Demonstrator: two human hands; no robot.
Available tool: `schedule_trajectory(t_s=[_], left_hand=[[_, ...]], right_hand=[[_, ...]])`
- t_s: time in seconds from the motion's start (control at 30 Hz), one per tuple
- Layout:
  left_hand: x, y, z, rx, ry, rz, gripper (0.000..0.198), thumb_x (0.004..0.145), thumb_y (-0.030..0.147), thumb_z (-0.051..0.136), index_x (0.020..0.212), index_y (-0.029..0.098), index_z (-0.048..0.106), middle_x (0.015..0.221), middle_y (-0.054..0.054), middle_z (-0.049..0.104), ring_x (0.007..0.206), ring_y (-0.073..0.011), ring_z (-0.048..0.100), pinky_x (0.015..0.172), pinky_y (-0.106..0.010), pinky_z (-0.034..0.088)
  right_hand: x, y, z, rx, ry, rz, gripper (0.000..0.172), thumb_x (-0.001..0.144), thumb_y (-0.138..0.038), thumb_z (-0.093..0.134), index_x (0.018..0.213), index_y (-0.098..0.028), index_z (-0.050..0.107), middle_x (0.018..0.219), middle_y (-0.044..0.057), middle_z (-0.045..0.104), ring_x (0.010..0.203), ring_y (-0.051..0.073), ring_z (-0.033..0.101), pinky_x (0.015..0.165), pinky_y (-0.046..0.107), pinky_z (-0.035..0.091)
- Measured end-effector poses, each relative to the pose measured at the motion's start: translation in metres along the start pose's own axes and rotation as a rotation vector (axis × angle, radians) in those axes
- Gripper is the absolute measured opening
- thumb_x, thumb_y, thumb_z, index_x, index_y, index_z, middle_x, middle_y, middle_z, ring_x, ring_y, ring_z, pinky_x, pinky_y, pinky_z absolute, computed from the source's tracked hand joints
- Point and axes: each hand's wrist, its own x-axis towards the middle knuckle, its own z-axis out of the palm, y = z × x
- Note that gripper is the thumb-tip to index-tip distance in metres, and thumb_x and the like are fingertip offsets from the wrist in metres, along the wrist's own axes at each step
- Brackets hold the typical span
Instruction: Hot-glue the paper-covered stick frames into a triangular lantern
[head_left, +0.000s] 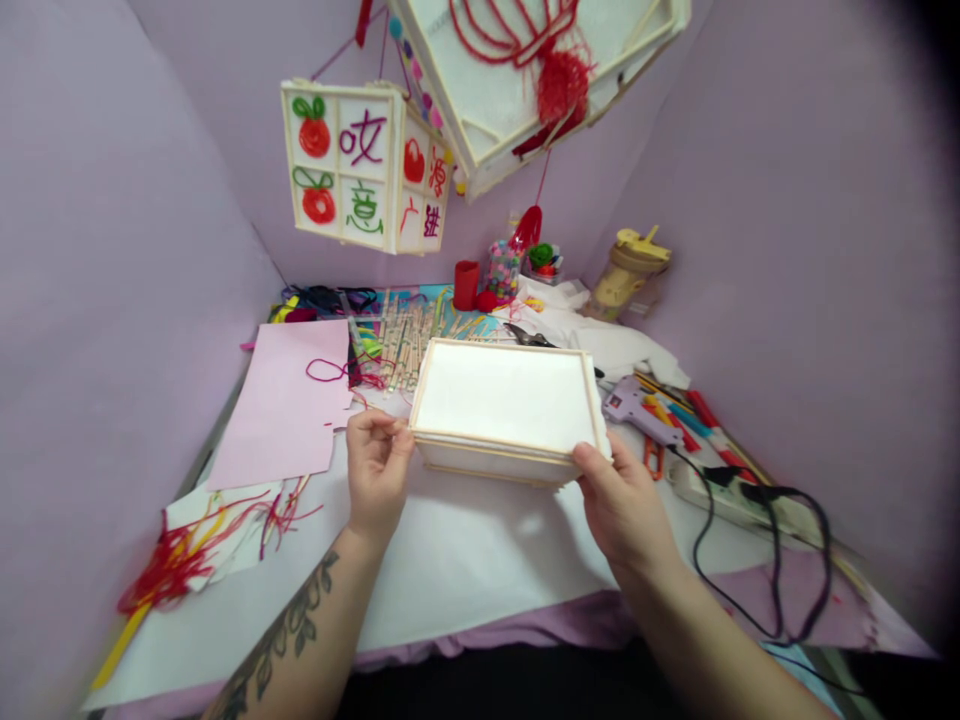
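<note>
Between my two hands is a white paper box (506, 395) edged with thin pale wooden sticks, its broad panel facing up toward me. My left hand (380, 465) pinches the near left corner of the frame with thumb and fingers. At the near right corner, my right hand (626, 500) grips the box, thumb on the front edge and fingers behind. The box is held above the white tabletop (480, 570), over which a soft shadow falls. Its underside is hidden.
A decorated lantern (341, 165) and a larger frame (525, 80) with red cord hang overhead. At right lie a glue gun (641, 410), markers (690, 420) and a power strip (750, 500) with black cables. Pink paper (292, 400), wooden sticks (405, 340) and red yarn (169, 570) lie left.
</note>
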Motion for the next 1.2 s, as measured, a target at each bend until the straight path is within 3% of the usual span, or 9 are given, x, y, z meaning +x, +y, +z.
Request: schedule_trajectory(t_s=[0.33, 0.47, 0.6, 0.87, 1.2], left_hand=[[0.0003, 0.004, 0.0018, 0.064, 0.024, 0.053, 0.018, 0.084, 0.024, 0.064, 0.094, 0.022, 0.049, 0.08, 0.002, 0.055, 0.072, -0.0114, 0.056, 0.067, -0.023, 0.043], [-0.0012, 0.0004, 0.0008, -0.012, 0.012, -0.065, 0.021, 0.09, 0.035, 0.056, 0.105, 0.023, 0.048, 0.078, 0.001, 0.057, 0.071, -0.0135, 0.056, 0.068, -0.025, 0.042], [-0.0027, -0.0006, 0.0018, -0.108, -0.095, -0.111, 0.038, 0.09, 0.046, 0.052, 0.119, 0.023, 0.044, 0.089, -0.004, 0.06, 0.074, -0.0158, 0.057, 0.07, -0.029, 0.042], [-0.0021, 0.0024, 0.0012, -0.069, -0.072, -0.136, 0.027, 0.089, 0.03, 0.058, 0.113, 0.025, 0.047, 0.074, 0.003, 0.054, 0.063, -0.0115, 0.049, 0.061, -0.022, 0.037], [-0.0019, 0.0018, 0.0012, -0.031, -0.033, -0.116, 0.025, 0.086, 0.029, 0.061, 0.107, 0.025, 0.049, 0.073, 0.003, 0.054, 0.062, -0.0106, 0.05, 0.059, -0.021, 0.038]], right_hand=[[-0.0015, -0.0004, 0.0011, 0.059, -0.015, 0.014, 0.043, 0.079, -0.039, 0.068, 0.12, -0.027, 0.064, 0.121, 0.005, 0.067, 0.116, 0.029, 0.058, 0.103, 0.046, 0.04], [-0.0016, 0.0, 0.001, 0.024, 0.002, -0.002, 0.045, 0.078, -0.04, 0.068, 0.121, -0.025, 0.064, 0.12, 0.006, 0.068, 0.116, 0.029, 0.058, 0.101, 0.045, 0.042], [-0.0023, 0.0001, 0.0022, -0.028, 0.015, -0.017, 0.046, 0.079, -0.043, 0.066, 0.121, -0.026, 0.063, 0.119, 0.005, 0.068, 0.116, 0.029, 0.058, 0.098, 0.044, 0.045], [-0.0035, -0.0028, 0.0039, 0.07, -0.03, 0.005, 0.045, 0.08, -0.04, 0.067, 0.122, -0.026, 0.062, 0.124, 0.006, 0.066, 0.117, 0.03, 0.057, 0.102, 0.047, 0.042], [-0.0052, -0.0019, 0.0039, 0.061, -0.013, -0.013, 0.048, 0.079, -0.041, 0.068, 0.123, -0.024, 0.062, 0.125, 0.008, 0.065, 0.116, 0.03, 0.058, 0.101, 0.047, 0.042]])
